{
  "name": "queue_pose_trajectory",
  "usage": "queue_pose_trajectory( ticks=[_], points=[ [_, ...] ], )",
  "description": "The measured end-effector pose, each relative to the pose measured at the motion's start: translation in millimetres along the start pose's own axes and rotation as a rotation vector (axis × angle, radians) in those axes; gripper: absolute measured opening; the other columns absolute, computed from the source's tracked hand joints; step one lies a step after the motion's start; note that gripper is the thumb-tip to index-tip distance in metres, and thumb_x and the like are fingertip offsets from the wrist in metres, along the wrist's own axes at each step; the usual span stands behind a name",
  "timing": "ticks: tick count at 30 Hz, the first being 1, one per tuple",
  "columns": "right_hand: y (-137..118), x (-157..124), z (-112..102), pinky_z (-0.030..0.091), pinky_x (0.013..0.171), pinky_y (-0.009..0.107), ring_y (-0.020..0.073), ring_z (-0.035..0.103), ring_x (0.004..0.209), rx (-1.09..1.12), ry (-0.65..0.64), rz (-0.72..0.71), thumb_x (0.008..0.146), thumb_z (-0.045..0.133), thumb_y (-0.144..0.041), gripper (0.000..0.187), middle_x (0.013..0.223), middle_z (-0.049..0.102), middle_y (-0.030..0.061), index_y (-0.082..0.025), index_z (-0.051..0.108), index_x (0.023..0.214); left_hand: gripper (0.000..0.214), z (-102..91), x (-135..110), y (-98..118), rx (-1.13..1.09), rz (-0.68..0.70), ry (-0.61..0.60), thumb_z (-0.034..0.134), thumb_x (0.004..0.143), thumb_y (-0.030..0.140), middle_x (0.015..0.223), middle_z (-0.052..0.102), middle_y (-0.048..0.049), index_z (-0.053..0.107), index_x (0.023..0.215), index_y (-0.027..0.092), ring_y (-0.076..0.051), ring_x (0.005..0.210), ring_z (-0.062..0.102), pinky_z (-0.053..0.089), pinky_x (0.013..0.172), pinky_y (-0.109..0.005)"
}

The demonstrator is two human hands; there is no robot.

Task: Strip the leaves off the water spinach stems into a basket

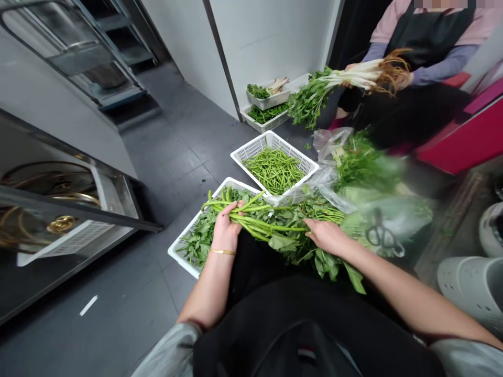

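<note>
My left hand [227,226] is closed around a bunch of leafy greens [257,222], whose long green stems lie crosswise over my lap. The stem ends stick out to the left, and the leaves hang down on the right. At the leafy side, my right hand [325,235] has its fingers pressed together on the greens; its fingertips are partly hidden. Below and left of the bunch stands a white basket [184,264] with loose green leaves in it. Beyond it, another white basket [251,144] holds cut green stems.
A co-worker [428,47] at the upper right holds white-stemmed herbs [365,75] with brown roots. Scissors [380,235] lie on a plastic bag at right. Two stacked baskets [271,99] of greens stand by the wall. A metal shelf [133,222] juts in at left.
</note>
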State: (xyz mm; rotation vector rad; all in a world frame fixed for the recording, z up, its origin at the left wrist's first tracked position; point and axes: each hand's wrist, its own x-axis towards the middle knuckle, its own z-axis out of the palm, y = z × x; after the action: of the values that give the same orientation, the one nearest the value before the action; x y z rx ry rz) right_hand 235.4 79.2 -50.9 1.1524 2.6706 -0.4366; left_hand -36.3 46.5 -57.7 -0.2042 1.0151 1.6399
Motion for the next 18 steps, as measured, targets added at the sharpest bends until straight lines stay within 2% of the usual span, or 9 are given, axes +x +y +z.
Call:
queue_pose_trajectory(
  ticks=[3, 7, 9, 11, 15, 18],
  points=[
    [11.8, 2.7, 9.0, 0.050, 0.071, 0.030, 0.0242, 0.068, 0.085, 0.008, -0.004, 0.044, 0.088, 0.051, -0.022, 0.027, 0.101, 0.068, 0.0159, -0.012, 0.060, 0.111, 0.015, -2.6, -4.7, 12.4, -0.014, 0.022, -0.012, 0.050, 0.074, -0.001, 0.064, 0.060, -0.0052, 0.055, 0.064, 0.010, -0.005, 0.046, 0.050, 0.037, 0.036, -0.013],
    [27.0, -17.2, 13.3, 0.050, 0.079, 0.031, 0.0209, 0.066, 0.091, 0.251, 0.171, -0.098, 0.089, 0.049, -0.025, 0.024, 0.102, 0.069, 0.0093, -0.018, 0.065, 0.107, 0.014, -6.1, -7.8, 21.1, -0.041, 0.048, -0.006, 0.050, 0.073, 0.000, 0.061, 0.057, -0.0037, 0.054, 0.064, 0.010, -0.005, 0.044, 0.047, 0.035, 0.034, -0.012],
    [28.1, -27.9, 7.9, 0.049, 0.082, 0.030, 0.0195, 0.066, 0.093, 0.336, 0.204, -0.146, 0.089, 0.050, -0.028, 0.026, 0.104, 0.069, 0.0070, -0.021, 0.065, 0.109, 0.016, -5.4, -8.5, 20.7, -0.051, 0.055, 0.004, 0.048, 0.074, 0.000, 0.059, 0.056, -0.0032, 0.053, 0.063, 0.010, -0.004, 0.043, 0.046, 0.034, 0.034, -0.012],
    [24.6, -33.5, 1.0, 0.049, 0.082, 0.030, 0.0194, 0.066, 0.091, 0.307, 0.186, -0.155, 0.089, 0.051, -0.029, 0.028, 0.105, 0.069, 0.0072, -0.020, 0.063, 0.112, 0.017, -2.8, -8.7, 17.9, -0.043, 0.056, 0.009, 0.047, 0.074, 0.000, 0.059, 0.056, -0.0031, 0.051, 0.062, 0.011, -0.004, 0.042, 0.044, 0.033, 0.034, -0.011],
    [12.2, -29.5, -7.2, 0.049, 0.070, 0.031, 0.0225, 0.067, 0.083, 0.074, 0.124, -0.114, 0.090, 0.047, -0.025, 0.027, 0.101, 0.068, 0.0118, -0.015, 0.061, 0.111, 0.015, 3.8, -9.9, 11.2, 0.016, 0.040, -0.007, 0.050, 0.072, 0.000, 0.063, 0.058, -0.0038, 0.050, 0.061, 0.012, -0.003, 0.040, 0.042, 0.033, 0.033, -0.012],
    [12.0, -27.5, -9.5, 0.049, 0.066, 0.032, 0.0232, 0.067, 0.078, 0.067, 0.147, -0.080, 0.090, 0.047, -0.025, 0.027, 0.097, 0.069, 0.0132, -0.012, 0.058, 0.111, 0.014, 4.6, -12.9, 11.1, 0.031, 0.045, 0.002, 0.051, 0.070, 0.000, 0.062, 0.058, -0.0035, 0.050, 0.062, 0.011, -0.003, 0.040, 0.041, 0.033, 0.033, -0.012]
  ],
)
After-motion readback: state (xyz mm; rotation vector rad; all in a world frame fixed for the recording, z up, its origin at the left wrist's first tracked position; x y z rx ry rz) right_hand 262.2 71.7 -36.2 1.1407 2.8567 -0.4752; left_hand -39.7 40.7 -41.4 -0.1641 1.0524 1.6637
